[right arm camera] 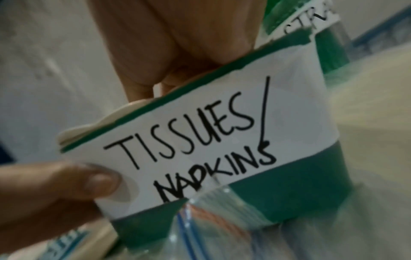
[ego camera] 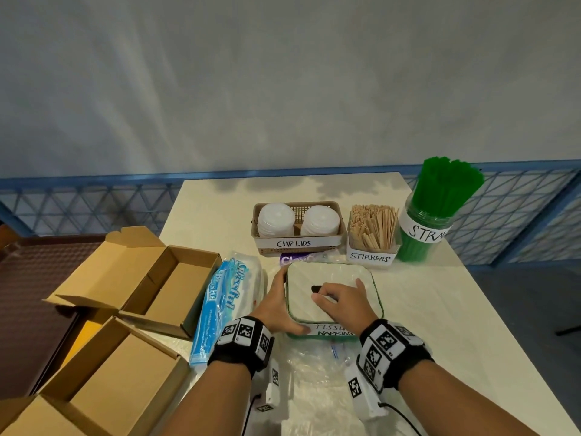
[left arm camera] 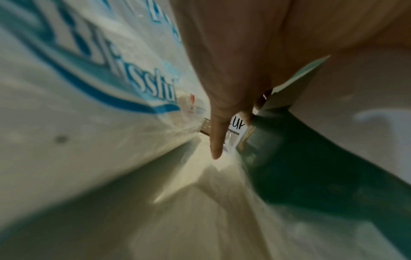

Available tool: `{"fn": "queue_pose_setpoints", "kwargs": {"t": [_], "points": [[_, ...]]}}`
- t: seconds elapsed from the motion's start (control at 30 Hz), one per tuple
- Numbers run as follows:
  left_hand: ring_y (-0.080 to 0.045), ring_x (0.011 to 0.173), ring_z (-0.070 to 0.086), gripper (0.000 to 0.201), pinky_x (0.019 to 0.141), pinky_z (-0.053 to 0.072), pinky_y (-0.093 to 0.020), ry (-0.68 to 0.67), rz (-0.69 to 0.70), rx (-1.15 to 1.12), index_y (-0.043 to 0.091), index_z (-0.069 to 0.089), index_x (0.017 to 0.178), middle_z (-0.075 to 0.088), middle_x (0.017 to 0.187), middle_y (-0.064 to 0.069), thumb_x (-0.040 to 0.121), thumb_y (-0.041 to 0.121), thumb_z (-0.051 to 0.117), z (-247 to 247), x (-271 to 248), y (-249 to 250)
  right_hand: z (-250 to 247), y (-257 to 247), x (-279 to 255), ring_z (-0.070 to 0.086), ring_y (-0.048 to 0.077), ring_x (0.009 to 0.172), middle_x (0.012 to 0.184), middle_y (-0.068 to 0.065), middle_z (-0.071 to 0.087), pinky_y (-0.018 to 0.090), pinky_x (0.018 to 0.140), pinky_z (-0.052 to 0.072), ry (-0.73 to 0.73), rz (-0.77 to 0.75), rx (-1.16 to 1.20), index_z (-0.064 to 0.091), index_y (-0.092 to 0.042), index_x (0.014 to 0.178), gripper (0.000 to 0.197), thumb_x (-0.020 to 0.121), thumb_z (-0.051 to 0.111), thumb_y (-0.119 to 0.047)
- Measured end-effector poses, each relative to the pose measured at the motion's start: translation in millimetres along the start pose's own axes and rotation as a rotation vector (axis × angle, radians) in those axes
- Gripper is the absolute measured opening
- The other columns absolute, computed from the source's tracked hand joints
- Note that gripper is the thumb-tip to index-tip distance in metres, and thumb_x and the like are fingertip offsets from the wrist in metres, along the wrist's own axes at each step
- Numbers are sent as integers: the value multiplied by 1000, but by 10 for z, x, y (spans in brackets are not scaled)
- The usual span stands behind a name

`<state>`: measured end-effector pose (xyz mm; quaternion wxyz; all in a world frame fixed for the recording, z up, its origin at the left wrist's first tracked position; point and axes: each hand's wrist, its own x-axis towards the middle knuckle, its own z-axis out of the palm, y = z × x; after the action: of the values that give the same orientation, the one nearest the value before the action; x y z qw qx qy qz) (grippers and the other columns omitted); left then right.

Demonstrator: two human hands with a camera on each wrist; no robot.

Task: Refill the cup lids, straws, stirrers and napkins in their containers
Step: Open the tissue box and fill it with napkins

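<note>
1. The green napkin box [ego camera: 379, 305], labelled "TISSUES/NAPKINS", is steadied at its left side by the left hand [ego camera: 276, 309] — thumb on the near label, fingers along the wall — probably so it stays put.
2. The right hand [ego camera: 342, 305] lies on the white lid [ego camera: 314, 278], fingers curled about its dark knob; a firm grip cannot be confirmed.
3. The napkin pack [ego camera: 220, 306] lies just left, unopened it seems.
4. Farther off, the cup-lid basket [ego camera: 298, 243], stirrer box [ego camera: 371, 256] and straw jar [ego camera: 424, 225] are stocked — the box's contents are hidden.
</note>
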<state>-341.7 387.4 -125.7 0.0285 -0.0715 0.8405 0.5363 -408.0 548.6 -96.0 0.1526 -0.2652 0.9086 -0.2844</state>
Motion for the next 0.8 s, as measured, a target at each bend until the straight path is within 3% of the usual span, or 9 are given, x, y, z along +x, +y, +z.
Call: {"fn": "queue_pose_setpoints", "kwargs": {"t": [0.17,0.23,0.3,0.37,0.43,0.5,0.57,0.67,0.8], "points": [[-9,125,33,128,90,33,2,-97,-37,-40,16,-13,144,28,134,5,61,1,83,1,0,-13,107,-130,-12,47,10,79,72,-9,50,42,114,0,-9,-33,-148,44,-26,83,21,98,35,-38],[-10,132,31,134,102,32,-9,-78,-20,-49,20,-12,145,25,142,3,55,11,87,7,-2,-22,114,-138,-13,47,11,76,64,-9,47,34,110,-3,-5,-15,-113,45,-26,83,24,97,37,-43],[-10,134,32,132,108,31,-15,-54,-25,-44,23,-2,145,29,144,2,46,26,86,18,-20,-63,103,-132,-2,48,12,69,59,-8,44,30,105,8,3,-10,40,48,-23,77,29,96,40,-44],[-9,131,35,123,104,30,-8,-17,-32,-49,26,9,141,36,138,5,43,33,83,20,-47,-111,58,-171,7,42,9,57,54,-7,40,26,83,34,67,-7,416,46,-19,63,37,96,44,-37],[-8,130,35,123,100,28,-4,8,-21,-44,25,8,141,36,136,7,45,29,86,25,-60,-109,21,-217,45,36,4,48,48,-8,36,24,62,34,144,-50,511,40,-20,54,43,96,47,-32],[-10,131,33,128,100,27,-7,-17,-33,-37,17,2,144,33,136,6,50,16,89,18,-37,-94,69,-199,61,39,4,44,41,-9,39,28,70,29,134,-88,449,40,-23,51,45,94,50,-31],[-12,135,32,136,107,29,-15,-40,-40,-46,14,-3,146,32,140,3,47,19,89,5,-19,-88,107,-166,53,42,3,46,41,-13,43,29,77,24,103,-111,443,40,-26,51,45,94,52,-29],[-10,143,18,149,118,21,-32,-73,-36,-55,17,-17,147,14,154,2,46,26,91,-28,-39,-52,46,-116,42,39,2,47,43,-10,41,25,65,32,116,-114,522,43,-23,53,42,94,53,-27],[-14,146,-6,153,121,6,-40,-65,12,83,20,-25,144,-12,157,3,45,43,89,-81,-42,111,-103,-131,-3,37,0,50,52,-7,39,17,55,31,133,-140,561,45,-18,56,39,95,51,-24]]}}
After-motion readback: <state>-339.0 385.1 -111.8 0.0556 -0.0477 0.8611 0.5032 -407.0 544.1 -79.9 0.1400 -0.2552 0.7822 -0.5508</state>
